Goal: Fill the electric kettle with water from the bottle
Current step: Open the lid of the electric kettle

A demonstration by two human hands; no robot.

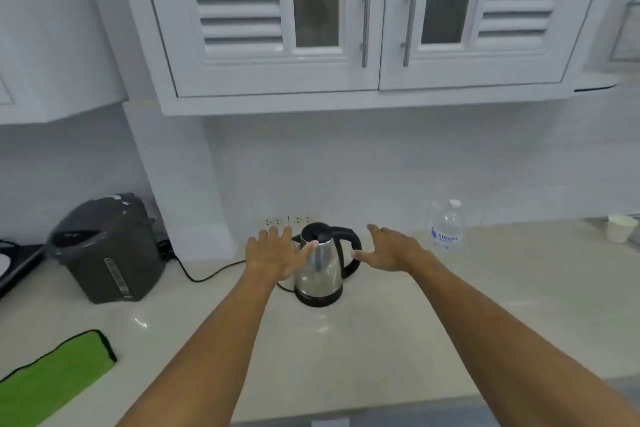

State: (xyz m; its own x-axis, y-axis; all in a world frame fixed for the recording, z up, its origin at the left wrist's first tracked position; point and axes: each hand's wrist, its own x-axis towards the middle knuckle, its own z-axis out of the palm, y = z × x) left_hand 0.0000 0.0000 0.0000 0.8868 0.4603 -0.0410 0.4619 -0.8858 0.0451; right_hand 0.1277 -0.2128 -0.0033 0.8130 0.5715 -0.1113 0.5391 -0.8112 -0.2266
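Note:
A steel electric kettle (pixel 323 274) with a black lid, handle and base stands on the pale counter (pixel 346 350) near the back wall, handle pointing right. My left hand (pixel 275 253) is spread open just left of the kettle, thumb touching its upper side. On the kettle's right, my right hand (pixel 391 250) hovers open beside the black handle, apart from it. A clear plastic water bottle (pixel 446 224) with a white cap and blue label stands upright further right by the wall, untouched.
A dark grey hot-water dispenser (pixel 107 250) sits at the left with a black cord (pixel 204 270) running toward the kettle. A green cloth (pixel 52 381) lies at the front left. A white cup (pixel 621 227) stands far right. White wall cupboards (pixel 346 28) hang overhead.

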